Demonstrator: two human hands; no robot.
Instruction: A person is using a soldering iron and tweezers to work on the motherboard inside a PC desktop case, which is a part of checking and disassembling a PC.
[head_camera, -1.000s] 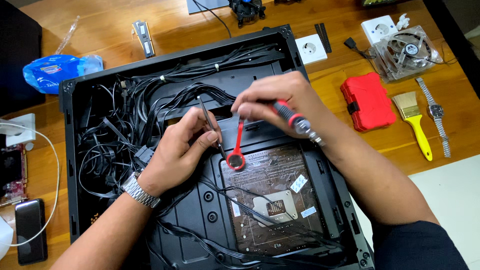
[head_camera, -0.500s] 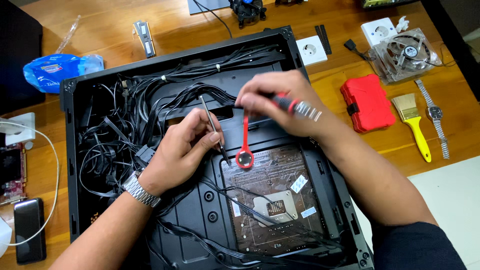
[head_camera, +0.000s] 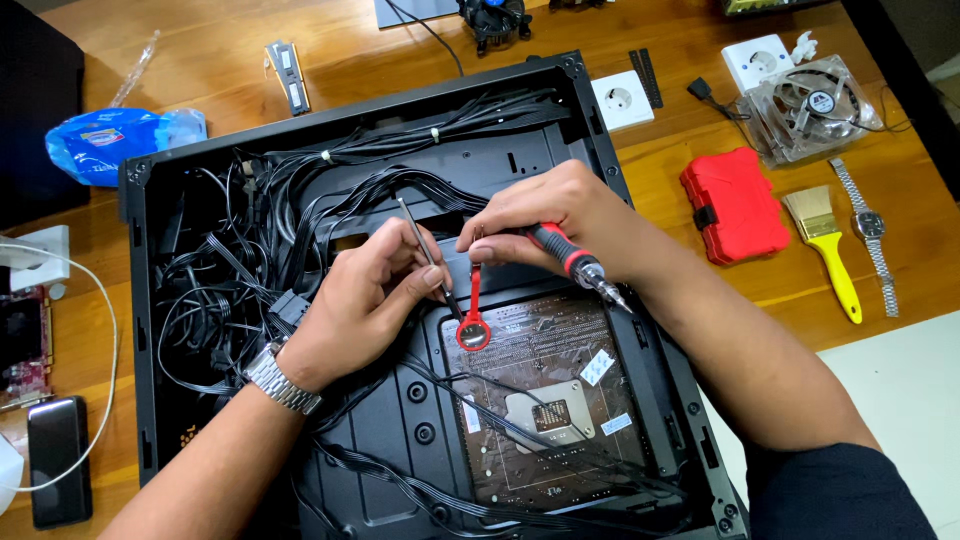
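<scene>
A red ring-ended strap (head_camera: 473, 318) hangs at the centre of the frame, its loop lying on the upper left corner of the motherboard (head_camera: 545, 400) inside the open black computer case (head_camera: 160, 300). The right hand (head_camera: 555, 215) pinches the strap's upper end between closed fingertips, and the same hand has a red-and-black screwdriver (head_camera: 578, 266) tucked under its fingers, tip pointing toward the lower right. The left hand (head_camera: 355, 305), curled nearly closed just left of the strap, holds thin metal tweezers (head_camera: 430, 262) like a pen, their lower tip meeting the strap near its loop. A silver wristwatch (head_camera: 280, 378) sits on the left wrist.

Around the hands, a dense bundle of black cables (head_camera: 250, 250) fills the left and upper part of the case, and more cables cross the motherboard toward the lower right. The case rests on a wooden table (head_camera: 700, 130). To the right of the case lie a red hard-shell box (head_camera: 735, 205), a yellow-handled brush (head_camera: 825, 245) and a loose metal watch (head_camera: 868, 230). In the upper right sit a clear-framed fan (head_camera: 810, 105) and two white wall sockets (head_camera: 625, 100). In the upper left are a blue plastic bag (head_camera: 110, 145) and a memory stick (head_camera: 287, 75); at the lower left edge lies a dark phone (head_camera: 58, 460)
</scene>
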